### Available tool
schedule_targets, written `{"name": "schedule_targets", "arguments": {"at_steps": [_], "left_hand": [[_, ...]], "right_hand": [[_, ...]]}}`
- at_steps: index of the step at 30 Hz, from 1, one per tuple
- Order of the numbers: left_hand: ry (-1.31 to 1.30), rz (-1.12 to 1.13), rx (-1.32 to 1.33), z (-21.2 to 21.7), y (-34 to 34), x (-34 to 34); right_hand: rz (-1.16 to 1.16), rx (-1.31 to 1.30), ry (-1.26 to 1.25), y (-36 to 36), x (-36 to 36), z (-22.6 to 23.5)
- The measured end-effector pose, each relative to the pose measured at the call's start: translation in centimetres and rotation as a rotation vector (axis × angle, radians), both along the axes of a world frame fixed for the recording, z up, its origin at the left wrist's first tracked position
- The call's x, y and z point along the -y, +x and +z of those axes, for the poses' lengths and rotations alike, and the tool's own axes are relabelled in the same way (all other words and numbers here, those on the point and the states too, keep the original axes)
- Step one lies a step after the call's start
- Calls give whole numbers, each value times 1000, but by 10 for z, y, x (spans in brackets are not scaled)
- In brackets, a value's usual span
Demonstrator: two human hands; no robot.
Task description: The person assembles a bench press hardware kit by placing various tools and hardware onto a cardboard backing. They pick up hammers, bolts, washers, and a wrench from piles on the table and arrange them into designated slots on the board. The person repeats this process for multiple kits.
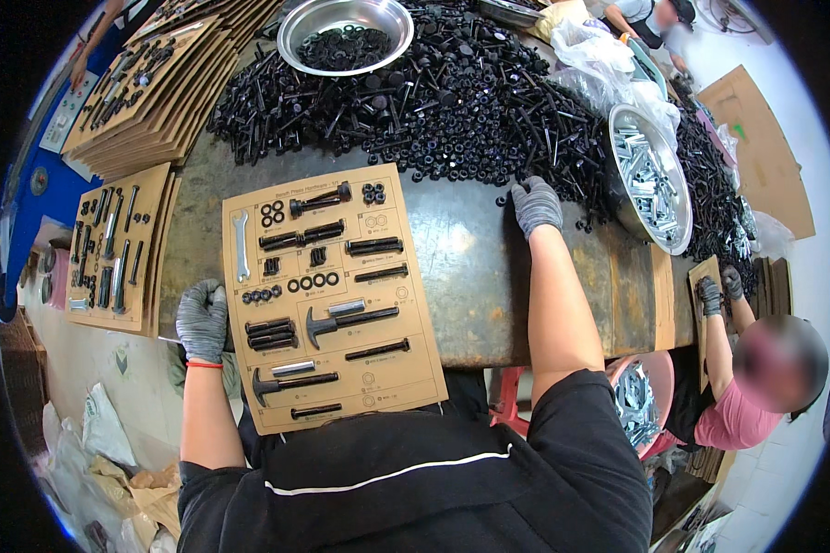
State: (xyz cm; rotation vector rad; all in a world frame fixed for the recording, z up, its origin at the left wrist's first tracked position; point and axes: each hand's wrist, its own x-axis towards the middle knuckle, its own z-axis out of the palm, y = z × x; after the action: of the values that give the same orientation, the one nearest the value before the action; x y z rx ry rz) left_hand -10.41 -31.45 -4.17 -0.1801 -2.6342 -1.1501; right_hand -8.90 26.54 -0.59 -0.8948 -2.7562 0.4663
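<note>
A brown cardboard hardware card (pixel 323 295) leans over the table's front edge, carrying black bolts, nuts, T-shaped bolts, silver sleeves and an open-ended wrench (pixel 241 247). My left hand (pixel 203 320), in a grey glove, is closed at the card's left edge. Some printed outlines on the card's right and lower parts have no piece on them. At the near edge of a heap of black nuts (pixel 461 152), my gloved right hand (pixel 537 205) reaches down with its fingers curled together. Whatever its fingertips hold is hidden.
Black bolts (pixel 286 106) pile across the back, around a steel bowl of washers (pixel 346 69). A steel bowl of silver sleeves (pixel 655 180) stands right. Filled cards (pixel 111 249) stack at left. A co-worker (pixel 738 415) sits at right beside a pink tub (pixel 659 387).
</note>
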Motion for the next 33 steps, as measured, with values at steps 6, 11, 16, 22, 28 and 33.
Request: {"name": "schedule_targets", "arguments": {"at_steps": [6,11,16,22,28,33], "left_hand": [[-204,20,-60,12,9,2],[-125,14,-47,18,9,-7],[-100,-7,-68,18,9,-6],[-33,-25,-80,10,9,-2],[-16,-30,-66,15,10,-3],[-22,-44,-66,19,8,-8]], "right_hand": [[274,138,14,10,46,13],[202,70,43,11,47,4],[169,-80,-87,13,38,-9],[96,3,-87,26,49,10],[-12,-15,82,18,23,-10],[245,-236,-45,15,1,-36]]}}
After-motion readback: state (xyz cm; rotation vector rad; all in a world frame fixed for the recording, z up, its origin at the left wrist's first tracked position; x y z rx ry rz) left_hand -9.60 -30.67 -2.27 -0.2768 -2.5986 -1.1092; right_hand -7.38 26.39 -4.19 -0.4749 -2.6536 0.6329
